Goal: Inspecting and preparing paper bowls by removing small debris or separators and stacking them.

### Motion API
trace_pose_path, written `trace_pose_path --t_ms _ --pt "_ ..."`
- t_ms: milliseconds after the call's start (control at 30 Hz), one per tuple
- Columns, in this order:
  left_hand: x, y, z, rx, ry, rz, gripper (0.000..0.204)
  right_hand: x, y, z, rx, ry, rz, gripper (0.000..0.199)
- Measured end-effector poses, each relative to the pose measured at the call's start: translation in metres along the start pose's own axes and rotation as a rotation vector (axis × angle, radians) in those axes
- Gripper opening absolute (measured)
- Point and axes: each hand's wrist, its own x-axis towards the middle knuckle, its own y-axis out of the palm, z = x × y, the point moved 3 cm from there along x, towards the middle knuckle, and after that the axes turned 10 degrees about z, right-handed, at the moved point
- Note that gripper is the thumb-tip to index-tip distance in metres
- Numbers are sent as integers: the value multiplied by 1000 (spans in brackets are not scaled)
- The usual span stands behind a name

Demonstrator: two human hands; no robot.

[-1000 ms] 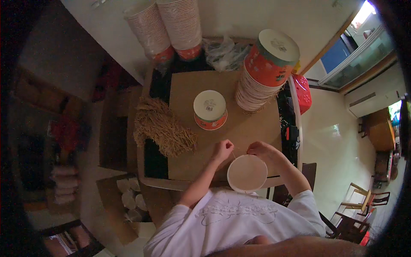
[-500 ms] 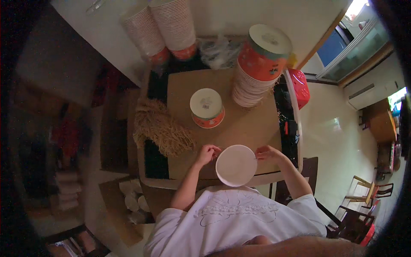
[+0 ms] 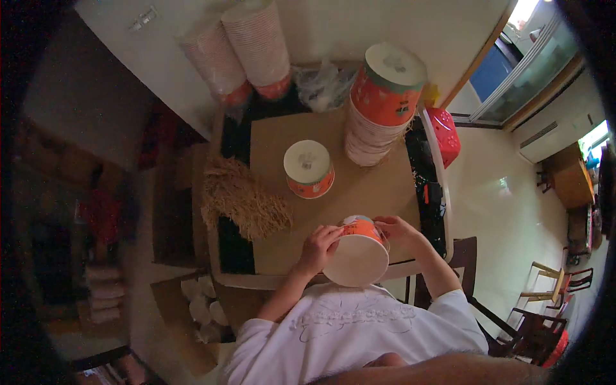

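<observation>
A paper bucket (image 3: 357, 260), orange outside and white inside, is held on its side at the table's near edge, its open mouth toward me. My left hand (image 3: 321, 249) is closed on its left side, fingers over the orange wall. On the other side, my right hand (image 3: 399, 230) has its fingers bent against the wall near the base. A thin pale strand shows beside the right fingers; I cannot tell whether they pinch it. Farther off, another orange paper bucket (image 3: 310, 187) stands upside down. A tangled heap of straw-coloured cords (image 3: 244, 199) lies to its left.
A tall stack of upturned buckets (image 3: 388, 90) stands at the table's back right. Wrapped bucket stacks (image 3: 256, 45) rise at the back left, beside a clear plastic bag (image 3: 324, 86). A red plastic stool (image 3: 443, 136) is past the right edge; a cardboard box (image 3: 186, 321) stands at lower left.
The bucket has tipped, so its orange wall now shows and its mouth faces lower. My left hand has moved from the rim onto the wall; my right hand has shifted slightly along the side.
</observation>
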Motion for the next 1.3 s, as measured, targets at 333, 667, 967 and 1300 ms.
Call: trace_pose_path --t_ms 333,667,967,1300 --pt "41 -45 -90 312 319 209 65 -85 -4 120 -89 -467 -236 16" --pt "139 -84 -181 418 646 -89 50 -216 38 300 -659 -1121 -854 18" --pt "214 -68 -137 550 601 -254 39 -154 -11 379 -1345 -1056 -700 11" --pt "222 -58 -103 591 500 -256 34 -111 -67 393 -1177 -876 -399 11"
